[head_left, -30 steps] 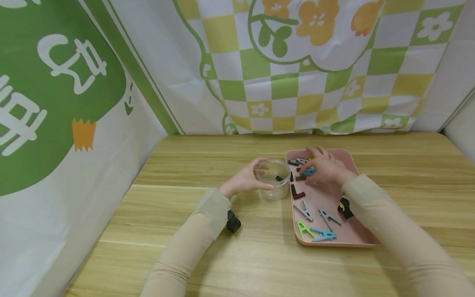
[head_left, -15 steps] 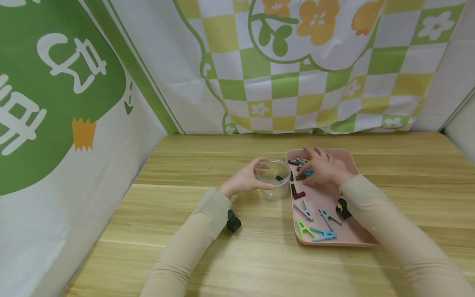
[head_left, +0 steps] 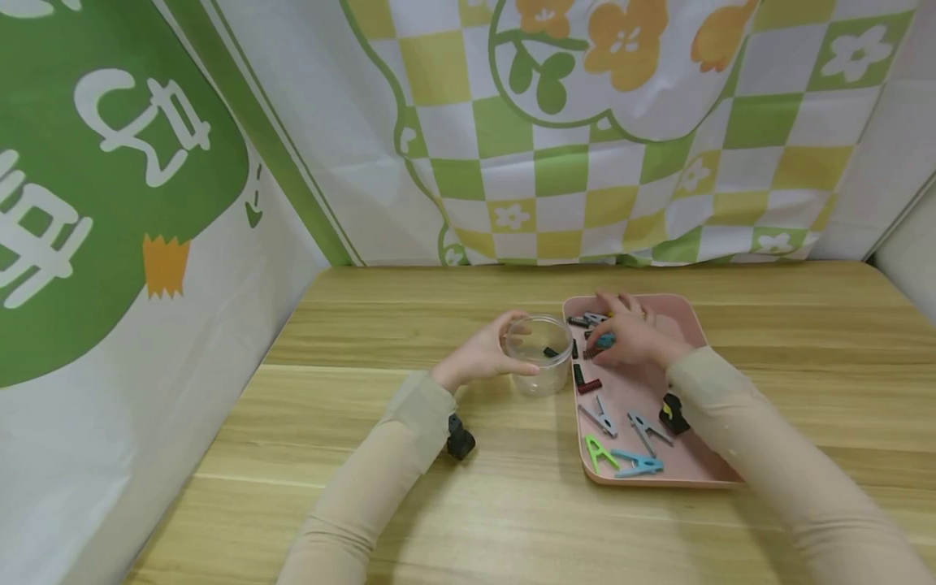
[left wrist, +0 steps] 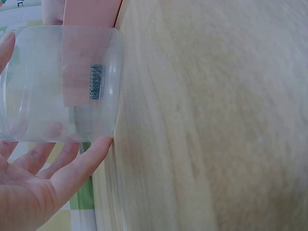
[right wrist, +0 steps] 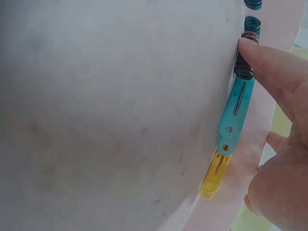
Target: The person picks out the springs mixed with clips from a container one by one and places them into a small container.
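From the head view, a person in beige sleeves works at a wooden worktop (head_left: pixel 366 325), with a pink tray (head_left: pixel 695 321) as the centre of the scene. The left hand (head_left: pixel 478 356) curls round a clear plastic jar (head_left: pixel 541 353) standing just left of the tray, touching its left rim; one dark spring (head_left: pixel 550 352) lies inside the jar. The right hand (head_left: pixel 636 337) rests over the far-left part of the tray, fingers bent down onto a cluster of dark springs (head_left: pixel 588 325) and a teal clip (head_left: pixel 604 341). Nearer the person in the tray lie grey clips (head_left: pixel 603 418), a green clip (head_left: pixel 598 451) and a light blue clip (head_left: pixel 638 464). The left wrist view shows the jar (left wrist: pixel 62 86) on the worktop with the tray's pink wall behind it, the fingers (left wrist: pixel 79 163) wrapped about its side, and the spring (left wrist: pixel 96 82) visible through the plastic. The right wrist view shows one fingertip (right wrist: pixel 260 55) pressing a dark spring (right wrist: pixel 243 71) at the end of the teal clip (right wrist: pixel 236 113), with a yellow clip (right wrist: pixel 215 175) lying just beyond it in the tray; whether the other fingers hold anything cannot be told.
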`<state>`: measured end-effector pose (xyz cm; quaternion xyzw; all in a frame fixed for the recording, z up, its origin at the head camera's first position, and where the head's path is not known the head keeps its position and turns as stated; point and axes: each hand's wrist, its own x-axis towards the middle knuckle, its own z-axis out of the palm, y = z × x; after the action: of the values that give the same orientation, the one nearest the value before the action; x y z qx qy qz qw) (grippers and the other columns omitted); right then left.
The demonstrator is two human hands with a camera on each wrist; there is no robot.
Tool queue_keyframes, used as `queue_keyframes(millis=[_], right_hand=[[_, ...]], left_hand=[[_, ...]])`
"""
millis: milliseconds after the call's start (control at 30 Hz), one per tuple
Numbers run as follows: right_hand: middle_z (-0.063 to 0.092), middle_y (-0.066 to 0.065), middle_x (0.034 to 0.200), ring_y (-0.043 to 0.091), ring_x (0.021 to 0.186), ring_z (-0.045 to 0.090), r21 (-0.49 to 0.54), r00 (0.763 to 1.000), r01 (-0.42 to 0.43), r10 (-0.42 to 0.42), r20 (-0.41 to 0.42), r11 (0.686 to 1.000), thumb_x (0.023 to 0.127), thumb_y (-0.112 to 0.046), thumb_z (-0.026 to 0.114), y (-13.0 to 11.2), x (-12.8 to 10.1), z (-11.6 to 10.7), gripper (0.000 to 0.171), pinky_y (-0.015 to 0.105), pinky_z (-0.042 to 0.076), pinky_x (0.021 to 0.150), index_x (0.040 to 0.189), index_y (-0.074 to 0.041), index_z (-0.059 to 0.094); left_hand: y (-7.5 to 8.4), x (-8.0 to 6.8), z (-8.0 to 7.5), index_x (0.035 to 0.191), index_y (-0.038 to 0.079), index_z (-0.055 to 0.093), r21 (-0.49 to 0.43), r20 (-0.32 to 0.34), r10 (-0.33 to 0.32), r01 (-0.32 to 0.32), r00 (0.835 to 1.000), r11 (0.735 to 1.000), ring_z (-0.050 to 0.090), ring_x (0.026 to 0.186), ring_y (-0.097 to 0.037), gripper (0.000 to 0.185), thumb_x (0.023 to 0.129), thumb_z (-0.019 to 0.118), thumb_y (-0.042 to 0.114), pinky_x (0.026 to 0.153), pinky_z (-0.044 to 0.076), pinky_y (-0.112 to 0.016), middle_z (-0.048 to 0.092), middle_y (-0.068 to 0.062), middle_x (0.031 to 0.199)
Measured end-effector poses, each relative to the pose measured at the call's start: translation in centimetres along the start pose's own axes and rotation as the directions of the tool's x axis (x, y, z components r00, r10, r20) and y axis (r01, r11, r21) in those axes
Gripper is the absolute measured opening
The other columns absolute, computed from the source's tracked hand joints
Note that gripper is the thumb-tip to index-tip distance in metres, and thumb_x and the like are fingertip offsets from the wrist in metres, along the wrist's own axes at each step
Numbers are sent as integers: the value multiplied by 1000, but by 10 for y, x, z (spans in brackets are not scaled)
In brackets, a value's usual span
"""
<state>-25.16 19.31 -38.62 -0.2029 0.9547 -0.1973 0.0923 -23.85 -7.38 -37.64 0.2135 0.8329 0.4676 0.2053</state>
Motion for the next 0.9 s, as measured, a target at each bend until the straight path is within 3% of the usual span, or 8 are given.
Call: queue_keyframes(millis=[900], right_hand=[[6, 22, 157, 54, 138, -5, 17, 1000, -2, 3, -31, 1000, 80, -12, 74, -3, 0, 1, 5, 73, -2, 102, 84, -16, 74]], left_hand=[[0, 0, 0, 147, 18, 27, -17, 4, -1, 1, 1000, 1000, 43, 130, -30, 84, 79, 78, 18, 95, 46, -44, 42, -8, 145]])
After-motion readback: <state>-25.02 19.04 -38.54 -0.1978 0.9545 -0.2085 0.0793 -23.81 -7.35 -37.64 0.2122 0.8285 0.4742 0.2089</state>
